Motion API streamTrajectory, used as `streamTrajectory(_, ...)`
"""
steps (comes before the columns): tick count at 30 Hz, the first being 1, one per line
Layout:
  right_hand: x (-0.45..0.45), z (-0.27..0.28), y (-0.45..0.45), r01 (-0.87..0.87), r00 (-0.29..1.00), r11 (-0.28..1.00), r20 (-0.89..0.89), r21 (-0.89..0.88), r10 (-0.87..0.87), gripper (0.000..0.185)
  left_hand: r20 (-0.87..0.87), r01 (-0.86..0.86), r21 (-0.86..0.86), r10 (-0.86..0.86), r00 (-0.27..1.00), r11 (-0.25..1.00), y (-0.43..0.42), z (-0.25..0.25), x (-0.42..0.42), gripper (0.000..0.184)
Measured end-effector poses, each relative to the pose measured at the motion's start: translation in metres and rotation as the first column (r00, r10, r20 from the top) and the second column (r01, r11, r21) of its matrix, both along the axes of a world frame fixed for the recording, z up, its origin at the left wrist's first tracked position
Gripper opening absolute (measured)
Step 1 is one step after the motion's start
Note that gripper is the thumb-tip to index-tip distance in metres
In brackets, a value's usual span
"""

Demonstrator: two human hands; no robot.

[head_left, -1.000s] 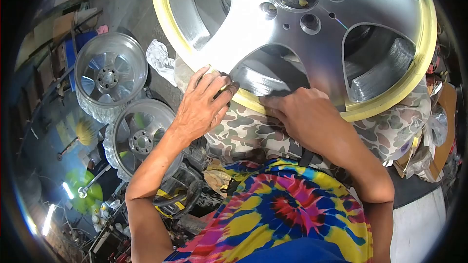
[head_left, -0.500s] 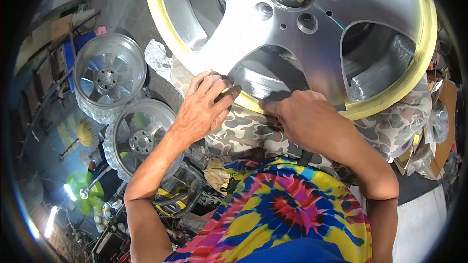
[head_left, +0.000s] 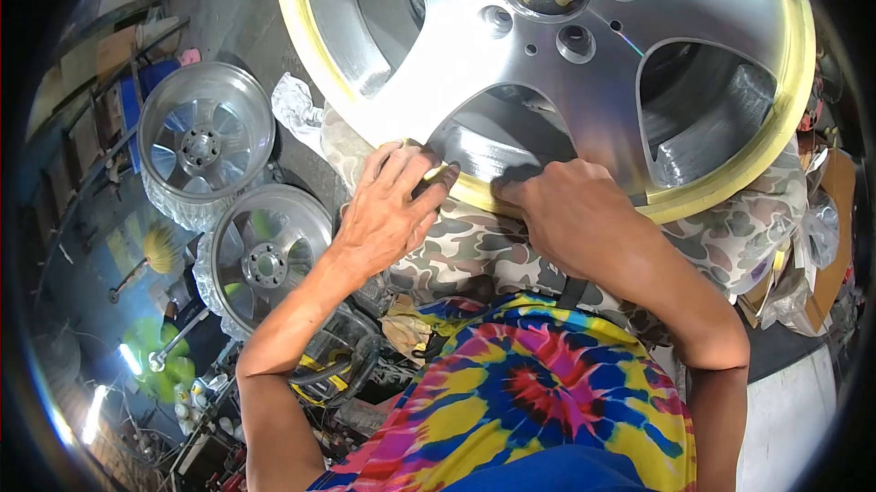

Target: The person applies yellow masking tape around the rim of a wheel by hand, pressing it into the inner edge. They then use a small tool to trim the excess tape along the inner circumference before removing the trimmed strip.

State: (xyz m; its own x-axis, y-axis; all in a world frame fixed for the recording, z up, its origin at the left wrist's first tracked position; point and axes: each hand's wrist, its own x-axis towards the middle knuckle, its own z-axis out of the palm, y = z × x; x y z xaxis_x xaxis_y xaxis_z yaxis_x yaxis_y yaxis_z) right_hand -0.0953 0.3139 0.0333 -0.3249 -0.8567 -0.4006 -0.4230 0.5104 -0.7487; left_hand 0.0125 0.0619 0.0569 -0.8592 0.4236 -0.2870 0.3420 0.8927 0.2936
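A large silver alloy wheel lies over camouflage cloth, with yellow tape around its rim. My left hand rests on the lower left rim, its fingers curled over the tape; a bit of yellow shows between them, and what they hold is not clear. My right hand is closed at the lower rim below a window between spokes. Its fingertips press near the tape's edge and are mostly hidden behind the hand.
Two more wheels stand at the left, partly wrapped in clear plastic. Nearby are a white crumpled cloth, a broom head, a green fan and a black-yellow machine. Cardboard leans at the right.
My left hand has shifted slightly right and down along the rim. My right hand stays near the same spot, with a small shift. The wheel's place in view has moved slightly left.
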Motion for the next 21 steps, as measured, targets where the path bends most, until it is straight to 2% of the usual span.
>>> streamTrajectory(8,0.004,0.001,-0.001,-0.001,0.997,1.0,-0.077,-0.025,-0.001,0.015,0.032,-0.046,-0.003,0.046,0.998,0.999,0.023,-0.003,0.012,0.059)
streamTrajectory(11,0.009,0.008,0.001,-0.065,0.992,0.996,-0.108,0.06,0.071,0.014,0.04,-0.064,0.02,0.063,0.997,0.998,0.035,-0.004,0.016,0.061)
streamTrajectory(13,0.024,0.012,0.01,0.068,0.939,0.994,-0.332,-0.09,-0.094,0.014,0.008,-0.059,0.036,0.059,0.998,0.998,0.037,-0.006,0.018,0.06)
streamTrajectory(14,0.026,0.018,0.014,0.067,0.935,0.994,-0.343,-0.092,-0.095,0.014,0.033,-0.079,0.084,0.076,0.997,0.993,0.036,-0.007,0.019,0.057)
streamTrajectory(16,0.024,0.03,0.024,0.077,0.835,0.979,-0.525,-0.19,-0.168,0.018,0.042,-0.12,0.237,0.114,0.993,0.964,0.033,-0.002,0.016,0.047)
streamTrajectory(17,0.026,0.028,0.027,0.078,0.827,0.978,-0.535,-0.191,-0.171,0.018,0.029,-0.114,0.238,0.11,0.994,0.965,0.027,-0.002,0.015,0.047)
streamTrajectory(19,0.028,0.021,0.035,0.147,0.785,0.933,-0.535,-0.328,-0.312,0.022,-0.044,-0.297,0.293,0.323,0.945,0.909,0.011,-0.001,0.01,0.046)
streamTrajectory(20,0.024,0.022,0.038,0.143,0.78,0.933,-0.543,-0.33,-0.311,0.022,-0.274,-0.304,0.292,0.384,0.882,0.907,0.003,0.002,-0.001,0.04)
streamTrajectory(21,0.019,0.024,0.042,0.197,0.789,0.897,-0.479,-0.395,-0.385,0.024,-0.319,-0.421,0.294,0.503,0.804,0.858,-0.01,0.002,-0.008,0.035)
